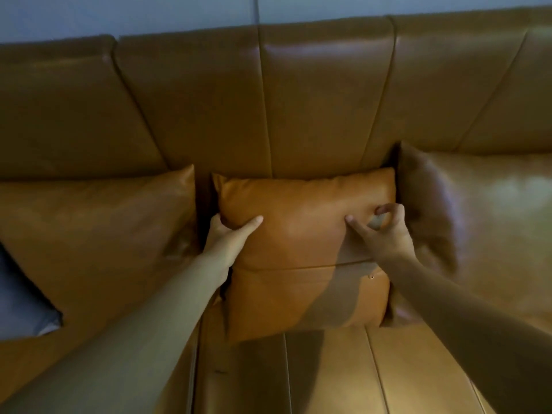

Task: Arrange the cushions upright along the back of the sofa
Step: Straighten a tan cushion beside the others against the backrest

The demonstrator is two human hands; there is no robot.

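Middle cushion [301, 234] stands upright against the sofa backrest [268, 100], its lower edge on the seat [328, 375], a horizontal seam across its lower half. Left hand [230, 237] grips the cushion's left edge — thumb laid on the front face, fingers wrapped out of sight behind it. Right hand [385, 231] sits at the cushion's upper right, fingers half curled and spread; fingertips look to touch the leather, but whether they pinch any of it I cannot tell. Left cushion [98, 234] leans close beside the middle one, tilted, a narrow dark gap between them. Right cushion [478, 219] stands just beside on the far right, blurred, its near corner touching or nearly touching the middle one. Same tan leather throughout. Grey-blue patch [21, 303] at the left edge — not identifiable. Pale wall [149, 13] behind the backrest.
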